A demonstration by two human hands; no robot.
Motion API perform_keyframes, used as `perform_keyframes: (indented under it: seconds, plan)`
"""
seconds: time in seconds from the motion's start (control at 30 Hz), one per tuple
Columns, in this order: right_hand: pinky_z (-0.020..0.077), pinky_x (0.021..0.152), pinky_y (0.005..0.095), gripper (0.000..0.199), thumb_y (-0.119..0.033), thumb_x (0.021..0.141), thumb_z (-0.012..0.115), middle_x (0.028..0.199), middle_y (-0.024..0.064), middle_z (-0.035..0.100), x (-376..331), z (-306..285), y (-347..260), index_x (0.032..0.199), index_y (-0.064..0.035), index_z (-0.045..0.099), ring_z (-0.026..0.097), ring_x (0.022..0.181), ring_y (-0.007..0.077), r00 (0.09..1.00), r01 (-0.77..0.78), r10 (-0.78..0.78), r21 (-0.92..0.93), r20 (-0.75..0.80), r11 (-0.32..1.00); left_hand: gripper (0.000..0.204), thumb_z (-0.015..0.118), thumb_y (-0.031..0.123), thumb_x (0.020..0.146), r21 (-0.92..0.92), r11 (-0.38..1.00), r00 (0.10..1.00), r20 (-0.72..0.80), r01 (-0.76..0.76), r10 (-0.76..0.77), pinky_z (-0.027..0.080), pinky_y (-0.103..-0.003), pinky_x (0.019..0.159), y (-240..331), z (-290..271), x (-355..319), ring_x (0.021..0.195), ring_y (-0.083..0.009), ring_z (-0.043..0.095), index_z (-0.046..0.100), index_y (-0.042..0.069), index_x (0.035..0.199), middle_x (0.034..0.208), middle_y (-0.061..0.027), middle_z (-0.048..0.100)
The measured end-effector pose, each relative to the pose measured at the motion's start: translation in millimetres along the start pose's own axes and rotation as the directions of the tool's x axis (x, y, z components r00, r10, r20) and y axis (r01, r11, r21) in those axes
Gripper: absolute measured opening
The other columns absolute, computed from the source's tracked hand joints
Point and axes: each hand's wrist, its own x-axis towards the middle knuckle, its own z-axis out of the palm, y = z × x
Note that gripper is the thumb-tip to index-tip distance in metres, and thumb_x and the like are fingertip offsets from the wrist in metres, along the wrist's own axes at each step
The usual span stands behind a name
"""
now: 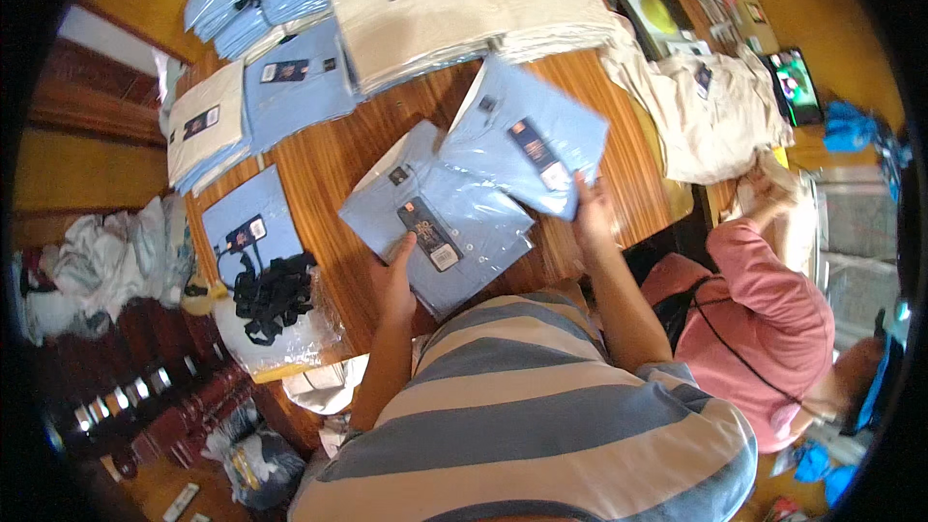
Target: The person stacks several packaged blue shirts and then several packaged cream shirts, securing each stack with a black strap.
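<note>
My left hand (394,275) is closed on the near edge of a folded light-blue garment (488,251) in a clear plastic bag, its thumb on top beside a dark hang tag (431,234). A second bagged light-blue garment (559,130) is held at its near right corner by my right hand (593,215); it also carries a dark tag (539,153). This one is tilted and overlaps the far right part of the first. Both are over the wooden table (628,198) in front of me. The fingers beneath the garments are hidden.
Bagged beige stacks (416,24) and blue stacks (300,72) line the far side. At left, black straps (271,295) lie beside a blue garment (253,208). Loose beige garments (720,121) lie at right, near a co-worker in a pink top (754,319).
</note>
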Motion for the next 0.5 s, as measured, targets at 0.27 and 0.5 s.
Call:
perform_keyframes:
  seconds: [0.27,0.5]
  plan:
    - [0.0607,0.081,0.0355,0.039,-0.017,0.102,0.071,0.119,0.0140,0.073,-24.6,-1.1,110.0,0.133,0.0022,0.057,0.073,0.098,0.0231,0.989,-0.028,0.035,-0.046,0.142,0.999,0.059,0.084,0.012,0.084,-0.054,0.993,0.994,0.049,0.102,-0.099,0.051,-0.041,0.101,18.2,-33.5,20.9,0.114,-0.0278,0.066,0.060,-0.001,0.137,0.127,-0.0129,0.069]
    - [0.0571,0.074,0.0368,0.038,-0.030,0.090,0.081,0.104,0.0161,0.072,-43.9,-34.5,5.6,0.123,-0.0123,0.070,0.071,0.088,0.0315,0.973,0.228,-0.100,-0.907,0.206,0.355,0.060,0.082,0.017,0.083,0.238,0.971,0.992,0.122,0.002,-0.032,0.049,-0.042,0.104,66.2,-73.0,22.4,0.115,-0.0279,0.065,0.062,-0.003,0.136,0.126,-0.0125,0.069]
